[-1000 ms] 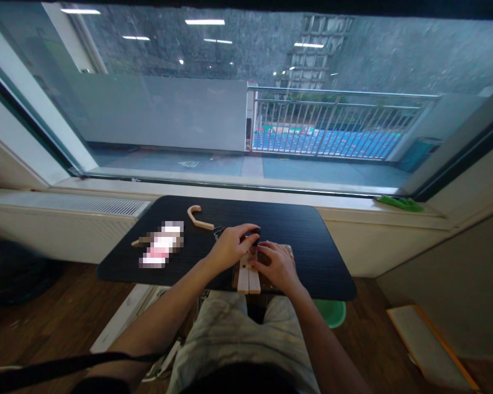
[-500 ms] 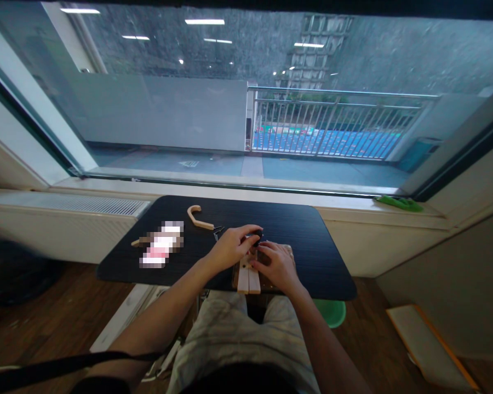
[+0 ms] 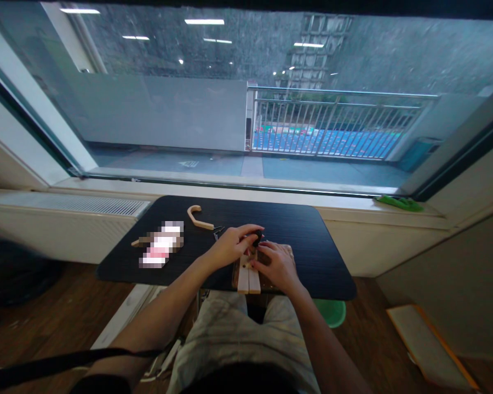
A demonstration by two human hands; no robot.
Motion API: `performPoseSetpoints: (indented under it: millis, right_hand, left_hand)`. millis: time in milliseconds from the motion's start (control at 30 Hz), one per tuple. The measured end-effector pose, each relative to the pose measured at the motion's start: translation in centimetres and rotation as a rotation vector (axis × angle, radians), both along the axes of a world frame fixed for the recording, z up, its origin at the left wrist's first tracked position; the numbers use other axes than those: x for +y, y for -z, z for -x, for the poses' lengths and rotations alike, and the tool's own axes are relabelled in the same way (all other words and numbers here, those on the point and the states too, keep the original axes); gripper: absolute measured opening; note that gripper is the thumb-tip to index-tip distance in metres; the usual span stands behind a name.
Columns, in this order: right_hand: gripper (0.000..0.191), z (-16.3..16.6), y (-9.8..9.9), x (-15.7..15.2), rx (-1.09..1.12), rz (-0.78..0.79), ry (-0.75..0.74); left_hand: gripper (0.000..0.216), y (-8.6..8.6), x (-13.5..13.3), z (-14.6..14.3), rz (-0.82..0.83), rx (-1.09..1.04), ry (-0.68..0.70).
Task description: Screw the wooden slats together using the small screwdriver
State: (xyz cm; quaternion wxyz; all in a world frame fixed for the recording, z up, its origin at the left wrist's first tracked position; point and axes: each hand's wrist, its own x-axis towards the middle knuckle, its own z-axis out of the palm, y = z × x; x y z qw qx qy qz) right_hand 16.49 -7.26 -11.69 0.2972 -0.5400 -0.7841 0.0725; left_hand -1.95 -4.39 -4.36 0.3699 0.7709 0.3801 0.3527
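Near the front edge of the black table (image 3: 308,235), my left hand (image 3: 230,249) pinches a short black handle (image 3: 257,236) from above. Its lower end is hidden by my fingers and the wood. Beneath lie two pale wooden strips (image 3: 248,282), side by side, with small dark holes and their ends pointing at me. My right hand (image 3: 278,264) bends around the strips from the right, its thumb and fingers pressing on the wood. A brown, shiny piece (image 3: 267,283) shows under the strips and beside this hand. My palms and fingers cover much of the work.
A curved wooden hook (image 3: 199,219) lies at the back left, with several thin dark screws (image 3: 217,232) beside it. Farther left are a blurred item (image 3: 161,245) and a wooden piece (image 3: 137,242). A green basin (image 3: 332,313) stands below the right side, and a green cloth (image 3: 400,203) on the sill.
The black handle has turned slightly and stands more upright between my left fingers. My right hand and the strips have stayed in place.
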Motion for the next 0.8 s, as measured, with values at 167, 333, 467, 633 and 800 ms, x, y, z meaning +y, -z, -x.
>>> performPoseSetpoints:
  millis: [167,333,467,633,800]
  right_hand:
    - [0.031,0.0,-0.04,0.03,-0.004,-0.019,-0.008]
    - [0.031,-0.05,-0.05,0.07,-0.001,-0.012,-0.012]
    - [0.031,-0.01,-0.13,0.06,0.002,-0.005,-0.017]
    - [0.03,0.05,-0.22,0.02,0.004,-0.008,-0.009]
    - [0.029,0.01,-0.11,0.01,0.01,-0.013,-0.014]
  left_hand:
    - [0.041,-0.02,0.03,0.15,0.008,-0.011,0.048]
    - [0.032,-0.17,0.07,0.14,-0.14,0.02,-0.002]
    - [0.03,-0.15,0.25,0.18,-0.219,0.046,-0.074]
    - [0.037,-0.01,0.35,0.17,-0.167,0.07,-0.166]
    - [0.028,-0.21,0.18,0.13,-0.158,0.112,-0.168]
